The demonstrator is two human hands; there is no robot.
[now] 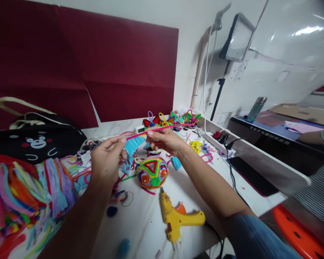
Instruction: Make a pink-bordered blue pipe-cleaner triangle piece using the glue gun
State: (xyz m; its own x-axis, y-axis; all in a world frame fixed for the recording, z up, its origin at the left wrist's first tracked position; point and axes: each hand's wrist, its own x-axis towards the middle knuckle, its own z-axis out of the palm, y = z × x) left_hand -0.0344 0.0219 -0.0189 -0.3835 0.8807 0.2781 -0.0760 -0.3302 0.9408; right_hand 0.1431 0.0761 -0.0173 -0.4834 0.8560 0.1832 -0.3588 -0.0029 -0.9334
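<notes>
My left hand (108, 154) and my right hand (167, 141) pinch a long pink pipe cleaner (136, 135) between thumb and fingers, and it sticks out past my right hand. Just under them sits a round, colourful pipe-cleaner face (152, 172) with orange eyes and a green nose. A light blue ribbed piece (135, 144) lies behind my hands, partly covered by them. Nearer to me, a yellow hot glue gun (175, 217) lies on its side, its nozzle close to the face.
Bundles of coloured pipe cleaners (18, 194) fill the left side, by a black bag (35, 140). Several finished pipe-cleaner pieces (164, 120) stand at the back. A black phone (250, 174) and cables (230, 163) lie right. Beyond the white partition, a person's arm (314, 138) shows.
</notes>
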